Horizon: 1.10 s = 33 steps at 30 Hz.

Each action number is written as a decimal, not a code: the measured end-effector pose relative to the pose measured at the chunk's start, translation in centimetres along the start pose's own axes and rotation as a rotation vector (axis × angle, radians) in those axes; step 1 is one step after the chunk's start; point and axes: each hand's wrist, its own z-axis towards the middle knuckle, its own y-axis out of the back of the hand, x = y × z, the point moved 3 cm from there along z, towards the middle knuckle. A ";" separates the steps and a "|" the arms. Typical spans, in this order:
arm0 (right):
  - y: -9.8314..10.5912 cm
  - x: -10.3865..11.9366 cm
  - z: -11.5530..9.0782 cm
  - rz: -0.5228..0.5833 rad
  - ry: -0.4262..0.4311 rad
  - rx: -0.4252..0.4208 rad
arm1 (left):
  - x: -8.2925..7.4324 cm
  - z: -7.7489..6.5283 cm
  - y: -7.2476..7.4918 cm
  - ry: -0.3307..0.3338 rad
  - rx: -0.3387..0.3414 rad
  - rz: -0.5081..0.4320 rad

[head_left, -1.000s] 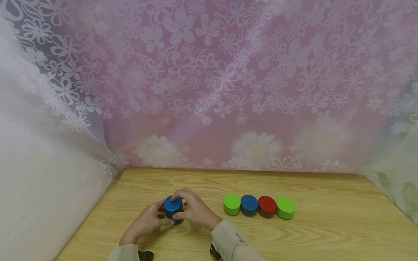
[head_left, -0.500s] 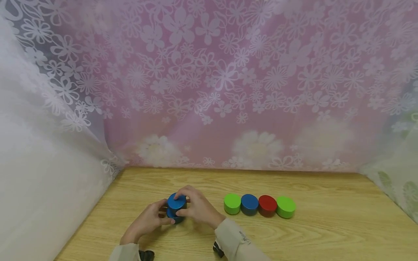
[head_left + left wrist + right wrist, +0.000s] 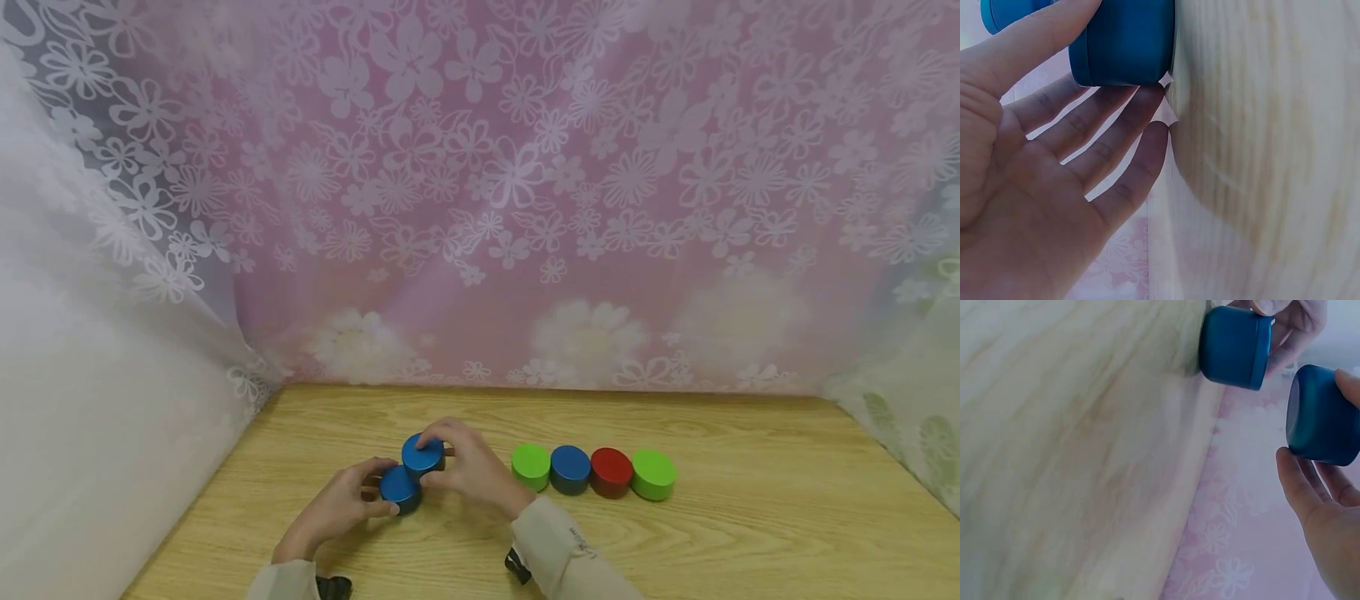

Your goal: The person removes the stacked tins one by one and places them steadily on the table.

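Observation:
Two small round blue tins stand out at left centre in the head view. My left hand [image 3: 337, 504] holds the nearer blue tin [image 3: 401, 492], which rests on the table, with thumb and fingers around its sides. In the left wrist view that tin [image 3: 1125, 44] shows a lid seam. My right hand [image 3: 480, 475] grips the other blue tin [image 3: 420, 454], fingers over its top and far side, thumb on the near side. The right wrist view shows this tin [image 3: 1322, 422] raised off the table, apart from the left-hand tin [image 3: 1233, 347].
Right of the hands, a row of tins stands side by side: a green tin [image 3: 531, 468], a blue tin [image 3: 570, 471], a red tin [image 3: 611, 473] and another green tin [image 3: 653, 476]. A floral curtain [image 3: 555, 208] hangs behind the wooden table [image 3: 720, 542].
The right hand has lifted its blue tin off the top of the other one and carried it right and away. The left hand keeps its hold on the lower tin.

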 end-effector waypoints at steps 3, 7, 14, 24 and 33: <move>0.5 0.0 -0.2 -0.006 0.005 -0.004 | 0.0 0.1 0.0 0.003 -0.007 0.009; 1.1 0.1 -0.4 -0.009 0.017 -0.014 | 0.0 0.0 0.0 0.007 -0.011 0.016; 2.1 0.2 -1.1 -0.046 0.030 -0.022 | 0.1 0.0 0.0 0.006 -0.005 0.004; 3.4 0.0 -2.0 -0.046 0.036 -0.029 | 0.1 0.1 -0.1 0.012 -0.015 0.008; 4.5 -0.2 -2.7 -0.058 0.000 -0.047 | -0.1 -0.1 -0.2 0.017 -0.024 0.024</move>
